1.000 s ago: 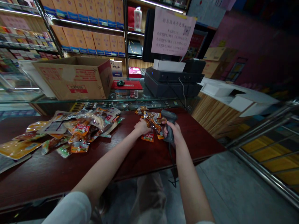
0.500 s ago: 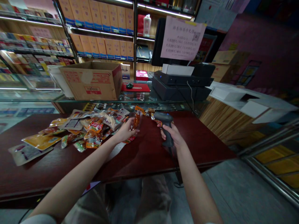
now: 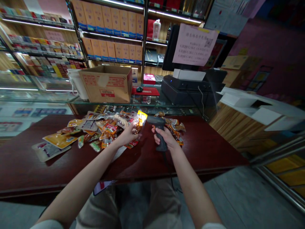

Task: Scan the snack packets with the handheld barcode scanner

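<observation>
Left hand [image 3: 127, 135] pinching a snack packet [image 3: 141, 117] above the pile [image 3: 105, 130], right hand [image 3: 165, 138] gripping a scanner [image 3: 162, 144] (watch that cord [image 3: 165, 160]): a snag could yank it loose!

This is a small retail shop: shelves [image 3: 111, 31] of boxed goods rise behind a glass display counter [image 3: 147, 102]. A till [image 3: 188, 88] sits beneath a pink price notice [image 3: 194, 44], and a barcode scanner [image 3: 160, 133] is held over snack packets [image 3: 109, 128] on the bench [image 3: 214, 152].

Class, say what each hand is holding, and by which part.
The left hand pinches a snack packet by its lower end; the right hand grips a barcode scanner by its handle.
</observation>
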The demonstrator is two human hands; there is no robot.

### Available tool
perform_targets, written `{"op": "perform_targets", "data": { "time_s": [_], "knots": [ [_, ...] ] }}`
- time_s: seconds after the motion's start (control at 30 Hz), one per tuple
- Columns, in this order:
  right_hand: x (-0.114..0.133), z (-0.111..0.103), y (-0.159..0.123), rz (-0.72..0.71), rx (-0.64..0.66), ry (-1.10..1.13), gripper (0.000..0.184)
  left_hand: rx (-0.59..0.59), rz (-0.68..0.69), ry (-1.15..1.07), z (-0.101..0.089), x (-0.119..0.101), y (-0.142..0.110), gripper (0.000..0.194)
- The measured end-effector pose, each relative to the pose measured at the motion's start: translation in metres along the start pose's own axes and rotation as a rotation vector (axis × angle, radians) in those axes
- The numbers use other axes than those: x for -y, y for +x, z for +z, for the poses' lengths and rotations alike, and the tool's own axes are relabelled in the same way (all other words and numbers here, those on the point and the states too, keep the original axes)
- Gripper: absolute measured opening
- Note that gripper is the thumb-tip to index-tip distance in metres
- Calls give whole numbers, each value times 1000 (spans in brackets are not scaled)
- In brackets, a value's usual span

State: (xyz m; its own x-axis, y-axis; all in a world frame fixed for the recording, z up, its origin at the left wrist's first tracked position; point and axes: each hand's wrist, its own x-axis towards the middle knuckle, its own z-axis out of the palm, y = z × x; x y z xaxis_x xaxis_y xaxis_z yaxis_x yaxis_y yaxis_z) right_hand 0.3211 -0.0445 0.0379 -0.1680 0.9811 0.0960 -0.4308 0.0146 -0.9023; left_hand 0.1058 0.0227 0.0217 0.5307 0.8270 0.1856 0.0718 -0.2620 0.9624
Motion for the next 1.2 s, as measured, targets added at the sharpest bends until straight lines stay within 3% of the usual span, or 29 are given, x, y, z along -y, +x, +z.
{"op": "perform_targets", "data": {
  "time_s": [0.07, 0.2, 0.27, 0.37, 0.53, 0.6, 0.67, 0.73, 0.87, 0.97, 1.07, 1.2],
  "knots": [
    [2, 0, -2, 6, 6, -5, 31, -21, 23, 111, -1, -5, -1, 45],
    [10, -13, -8, -42, -36, -14, 30, -174, 7, 640, -7, -36, -9, 52],
    [18, -29, -12, -86, -83, -21, 29, -254, -43, 870, -14, -56, -11, 66],
    [33, -63, -20, -145, -185, -37, 27, -350, -200, 1185, -34, -76, -7, 67],
    [48, -120, -35, -125, -298, -63, 33, -301, -442, 1394, -69, -66, 16, 67],
    [49, -134, -39, -121, -329, -51, 33, -373, -462, 1478, -69, -62, 23, 61],
    [47, -141, -41, -129, -354, -39, 33, -458, -388, 1552, -55, -63, 31, 52],
    [46, -144, -41, -145, -362, -34, 33, -427, -230, 1573, -27, -67, 45, 45],
    [45, -145, -41, -148, -343, -27, 33, 37, 75, 1370, 50, -59, 94, 41],
    [45, -148, -43, -142, -358, -3, 34, 207, 124, 1156, 98, -34, 139, 49],
    [44, -150, -45, -157, -407, 22, 37, 251, 103, 1049, 123, -7, 171, 65],
    [45, -147, -46, -189, -454, 31, 39, 209, 72, 1058, 128, 16, 186, 58]
  ]
}}
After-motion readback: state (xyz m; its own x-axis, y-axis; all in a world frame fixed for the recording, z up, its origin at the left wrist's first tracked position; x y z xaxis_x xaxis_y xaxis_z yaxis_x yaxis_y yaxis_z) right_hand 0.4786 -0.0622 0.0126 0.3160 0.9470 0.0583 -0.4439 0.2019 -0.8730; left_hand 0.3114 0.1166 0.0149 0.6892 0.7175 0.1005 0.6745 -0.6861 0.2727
